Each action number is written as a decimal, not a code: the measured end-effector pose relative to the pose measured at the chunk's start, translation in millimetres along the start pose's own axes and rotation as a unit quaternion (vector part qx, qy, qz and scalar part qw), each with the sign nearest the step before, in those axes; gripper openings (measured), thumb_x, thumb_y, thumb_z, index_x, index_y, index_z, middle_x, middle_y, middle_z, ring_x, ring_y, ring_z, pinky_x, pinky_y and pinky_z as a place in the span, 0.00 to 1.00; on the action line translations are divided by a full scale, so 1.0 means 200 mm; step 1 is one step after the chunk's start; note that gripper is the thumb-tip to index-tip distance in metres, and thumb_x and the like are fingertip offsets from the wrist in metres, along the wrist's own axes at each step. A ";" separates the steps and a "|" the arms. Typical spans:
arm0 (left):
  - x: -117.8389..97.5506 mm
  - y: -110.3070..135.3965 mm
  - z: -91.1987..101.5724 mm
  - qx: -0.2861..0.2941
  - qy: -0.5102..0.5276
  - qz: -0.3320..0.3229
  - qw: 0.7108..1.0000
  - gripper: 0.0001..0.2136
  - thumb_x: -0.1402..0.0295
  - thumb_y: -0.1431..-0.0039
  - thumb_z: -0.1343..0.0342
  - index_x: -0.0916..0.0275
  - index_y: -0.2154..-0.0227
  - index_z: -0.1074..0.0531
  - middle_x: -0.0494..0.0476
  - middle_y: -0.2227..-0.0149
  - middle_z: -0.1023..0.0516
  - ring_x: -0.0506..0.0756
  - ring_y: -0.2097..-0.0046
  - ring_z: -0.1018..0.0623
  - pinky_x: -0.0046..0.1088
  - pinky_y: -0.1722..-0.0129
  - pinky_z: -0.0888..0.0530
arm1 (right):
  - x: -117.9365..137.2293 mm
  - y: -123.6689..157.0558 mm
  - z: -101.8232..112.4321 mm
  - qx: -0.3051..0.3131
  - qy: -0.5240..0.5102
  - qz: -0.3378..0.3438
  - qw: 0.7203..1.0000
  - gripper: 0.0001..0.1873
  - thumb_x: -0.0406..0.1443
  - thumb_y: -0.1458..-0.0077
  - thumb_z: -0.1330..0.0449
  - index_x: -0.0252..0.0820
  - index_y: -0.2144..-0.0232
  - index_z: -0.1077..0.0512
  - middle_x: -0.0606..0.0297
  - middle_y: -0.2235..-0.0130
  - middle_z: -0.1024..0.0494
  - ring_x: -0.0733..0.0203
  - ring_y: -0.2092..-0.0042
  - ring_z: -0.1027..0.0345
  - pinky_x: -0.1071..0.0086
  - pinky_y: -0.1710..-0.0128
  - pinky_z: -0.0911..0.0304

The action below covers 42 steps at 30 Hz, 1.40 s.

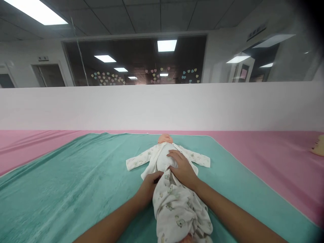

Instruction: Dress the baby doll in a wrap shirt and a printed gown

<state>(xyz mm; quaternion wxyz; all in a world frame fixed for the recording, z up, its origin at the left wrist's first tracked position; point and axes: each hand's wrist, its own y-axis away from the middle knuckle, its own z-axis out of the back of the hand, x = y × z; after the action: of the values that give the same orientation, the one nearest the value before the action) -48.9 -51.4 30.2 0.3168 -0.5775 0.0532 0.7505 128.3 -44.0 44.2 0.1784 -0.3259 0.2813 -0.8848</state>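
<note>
A baby doll [165, 139] lies on its back on a teal blanket [76, 182], dressed in a white printed top [192, 157] with both sleeves spread out. White printed trousers [177, 209] cover its legs toward me. My right hand [182, 168] rests flat on the doll's belly, fingers stretched out. My left hand [149, 185] curls at the doll's left hip, fingers pinching the trousers' waistband.
The blanket lies on a pink surface [265, 152] backed by a low white wall [162, 104]. A pale object [319, 145] sits at the far right edge. Behind the wall is a dark window with heart stickers [108, 77].
</note>
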 end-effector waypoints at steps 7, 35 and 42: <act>-0.03 0.02 0.05 0.074 0.126 0.052 0.988 0.16 0.59 0.43 0.51 0.67 0.78 0.30 0.51 0.75 0.33 0.50 0.70 0.36 0.27 0.68 0.38 | -0.10 0.02 -0.07 0.023 0.036 0.013 0.999 0.25 0.32 0.52 0.48 0.43 0.49 0.38 0.61 0.43 0.37 0.56 0.41 0.48 0.57 0.42 0.51; 0.05 -0.01 0.06 -0.128 -0.145 0.004 0.981 0.01 0.72 0.49 0.54 0.60 0.73 0.40 0.57 0.51 0.32 0.56 0.52 0.31 0.31 0.58 0.33 | -0.21 0.09 0.04 0.098 0.011 -0.092 0.991 0.32 0.42 0.48 0.47 0.45 0.41 0.46 0.63 0.37 0.49 0.56 0.37 0.56 0.57 0.39 0.55; 0.10 -0.05 0.04 -0.123 -0.172 0.017 0.977 0.18 0.72 0.48 0.54 0.61 0.53 0.36 0.59 0.40 0.41 0.58 0.41 0.40 0.39 0.42 0.43 | -0.26 0.04 0.09 0.061 0.026 -0.055 0.996 0.26 0.29 0.53 0.51 0.48 0.50 0.33 0.68 0.46 0.32 0.57 0.46 0.40 0.59 0.45 0.46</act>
<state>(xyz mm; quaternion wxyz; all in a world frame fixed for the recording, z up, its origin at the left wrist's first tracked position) -52.8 -31.5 16.6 0.2347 -0.4731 -0.0847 0.8449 178.6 -32.0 25.7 0.1412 -0.3063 0.2128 -0.9171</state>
